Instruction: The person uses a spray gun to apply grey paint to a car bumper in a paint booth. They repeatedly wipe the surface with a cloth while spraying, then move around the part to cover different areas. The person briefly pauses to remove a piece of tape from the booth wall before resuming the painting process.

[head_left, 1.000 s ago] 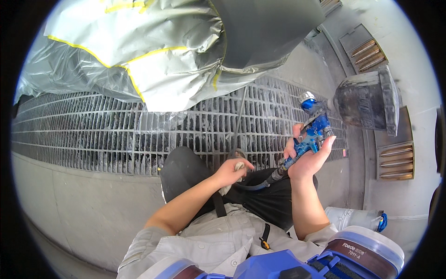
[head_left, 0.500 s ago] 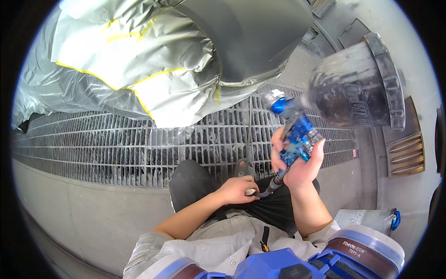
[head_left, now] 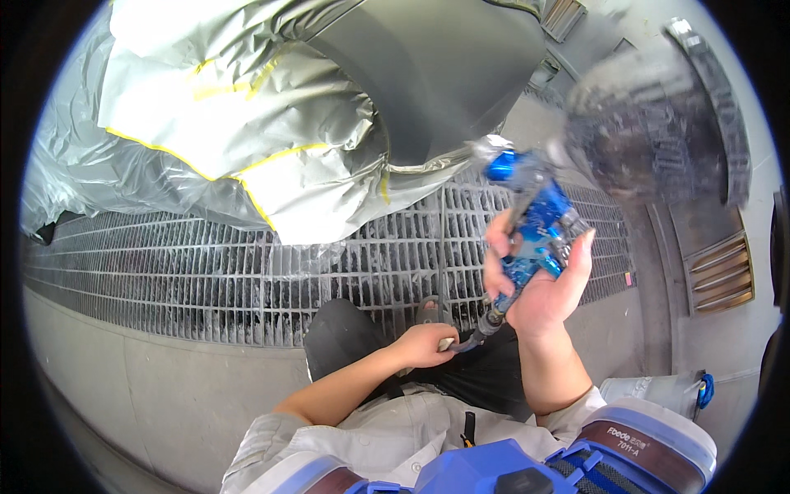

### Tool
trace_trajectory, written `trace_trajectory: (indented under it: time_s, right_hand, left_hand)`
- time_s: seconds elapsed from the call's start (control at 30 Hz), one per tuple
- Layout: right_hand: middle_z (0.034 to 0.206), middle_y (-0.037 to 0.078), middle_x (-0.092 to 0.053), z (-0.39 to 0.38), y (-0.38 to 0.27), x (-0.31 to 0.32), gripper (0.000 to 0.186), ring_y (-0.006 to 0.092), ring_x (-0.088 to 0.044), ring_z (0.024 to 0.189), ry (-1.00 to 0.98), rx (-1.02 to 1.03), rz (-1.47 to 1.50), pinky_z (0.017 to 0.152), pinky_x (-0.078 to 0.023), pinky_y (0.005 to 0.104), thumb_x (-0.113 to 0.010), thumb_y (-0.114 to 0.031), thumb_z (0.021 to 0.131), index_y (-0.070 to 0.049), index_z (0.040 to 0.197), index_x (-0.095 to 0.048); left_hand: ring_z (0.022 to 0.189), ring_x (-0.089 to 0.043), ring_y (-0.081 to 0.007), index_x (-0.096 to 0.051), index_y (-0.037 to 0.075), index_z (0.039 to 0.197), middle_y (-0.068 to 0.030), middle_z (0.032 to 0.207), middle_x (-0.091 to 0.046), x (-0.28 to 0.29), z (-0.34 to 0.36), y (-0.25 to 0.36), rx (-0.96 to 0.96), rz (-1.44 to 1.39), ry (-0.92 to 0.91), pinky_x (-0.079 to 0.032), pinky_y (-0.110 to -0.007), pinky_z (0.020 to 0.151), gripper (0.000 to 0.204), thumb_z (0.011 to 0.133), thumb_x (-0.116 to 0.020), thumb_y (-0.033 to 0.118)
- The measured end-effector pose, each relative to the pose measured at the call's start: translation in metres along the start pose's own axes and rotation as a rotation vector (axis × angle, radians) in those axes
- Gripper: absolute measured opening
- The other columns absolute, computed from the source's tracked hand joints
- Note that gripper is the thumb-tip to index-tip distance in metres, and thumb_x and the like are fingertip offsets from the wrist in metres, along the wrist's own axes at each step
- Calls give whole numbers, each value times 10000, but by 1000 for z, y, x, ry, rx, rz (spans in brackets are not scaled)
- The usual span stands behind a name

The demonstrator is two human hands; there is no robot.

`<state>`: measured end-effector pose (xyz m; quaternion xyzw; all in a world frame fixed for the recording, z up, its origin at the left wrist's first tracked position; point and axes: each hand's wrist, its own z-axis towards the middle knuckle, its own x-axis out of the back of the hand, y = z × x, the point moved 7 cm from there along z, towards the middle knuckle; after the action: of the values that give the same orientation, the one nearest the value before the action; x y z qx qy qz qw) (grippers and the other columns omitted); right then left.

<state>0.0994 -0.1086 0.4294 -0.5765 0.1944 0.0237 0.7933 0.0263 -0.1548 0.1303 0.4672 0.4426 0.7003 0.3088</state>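
Observation:
My right hand (head_left: 547,292) is wrapped round the handle of a blue spray gun (head_left: 539,218), held up before my knees on the right. Its large, paint-smeared dark cup (head_left: 650,132) sticks out to the right, blurred by motion. The silver nozzle end points left, close to the lower edge of a grey car body panel (head_left: 436,74). From the bottom of the handle a dark air hose (head_left: 473,341) curves to my left hand (head_left: 420,347), closed on it over my lap. A small pale bit shows at that hand's fingers; its kind is unclear.
Silvery masking sheet (head_left: 304,189) edged with yellow tape covers the bodywork left of the panel. Below runs a metal floor grating (head_left: 247,280). A recess with brownish slats (head_left: 720,272) is at the right. My respirator (head_left: 650,453) fills part of the lower edge.
The spray gun has risen slightly and its cup has swung up and right. My left hand stays on the hose. The view has shifted a little against the panel and grating.

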Motion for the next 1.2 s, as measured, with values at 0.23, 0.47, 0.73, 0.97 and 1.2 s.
trace_trajectory:
  time_s: [0.23,0.47,0.73,0.97,1.2]
  right_hand:
    - [899,140,-600,33,-29,-26,973,106,-453,451,21,96,-134,412,-437,264,-177,-801,1013,92,1159,-534]
    - [856,111,-641,38,-20,-29,909,98,-433,421,-176,-110,19,390,-408,261,-215,-777,1037,37,1238,-568]
    - [866,96,-572,-2,-48,43,885,111,-443,459,292,116,-145,409,-401,270,-203,-774,1032,40,1133,-533]
    - [872,98,-594,13,-61,29,822,101,-413,439,92,42,75,396,-378,252,-209,-718,1067,16,1226,-543]
    - [862,105,-580,54,-74,15,831,96,-387,419,-184,-112,218,376,-370,256,-217,-781,1032,-45,1191,-567]
  left_hand:
    - [1075,-691,-393,-700,123,1159,-161,1150,-721,-5,-4,-31,271,137,-11,-564,-471,908,294,897,-731,252]
    - [1087,-692,-384,-713,127,1154,-157,1169,-724,11,-5,-29,194,127,89,-563,-462,923,290,901,-737,268]
    - [1097,-696,-365,-715,133,1152,-123,1166,-721,23,-30,-44,232,145,162,-571,-445,910,298,912,-757,305]
    - [1091,-692,-372,-706,128,1140,-124,1148,-714,21,-23,-28,203,140,152,-569,-452,923,271,918,-763,272]
    - [1059,-726,-358,-730,101,1149,-124,1123,-753,50,-14,-1,138,166,233,-581,-429,911,322,900,-813,288]
